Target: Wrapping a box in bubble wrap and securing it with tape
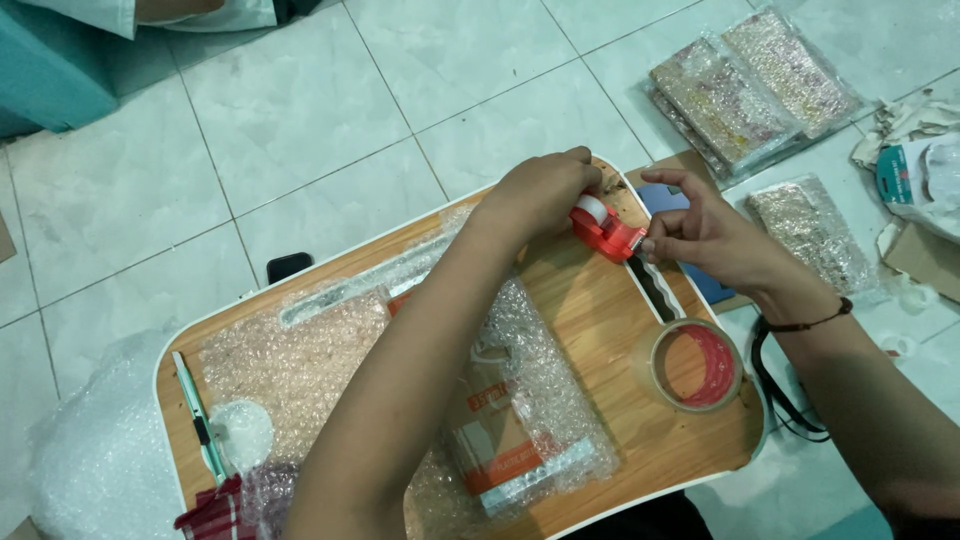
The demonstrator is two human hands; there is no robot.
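A pale, glossy tiled floor (330, 110) fills the view, and on it sits a low wooden lap table with a white rim (600, 330). Across the table's middle lies a sheet of clear bubble wrap (300, 360), partly folded round a flat packet with an orange and silver label (510, 440) near the front edge. At the far right of the floor rests a stack of bubble-wrapped flat packets with speckled covers (750, 90), well apart from the table. On the table's right side lies a wide roll of clear packing tape with a red core (695, 365). A slim green-handled utility knife (200, 420) lies along the table's left edge. At the table's far edge, the left hand (540, 195) is closed over a small red plastic tape dispenser holding a white roll (605, 228), gripping it from above. The right hand (710, 235) meets the dispenser's right end, thumb and forefinger pinched narrowly at its mouth; whether they hold tape I cannot tell.
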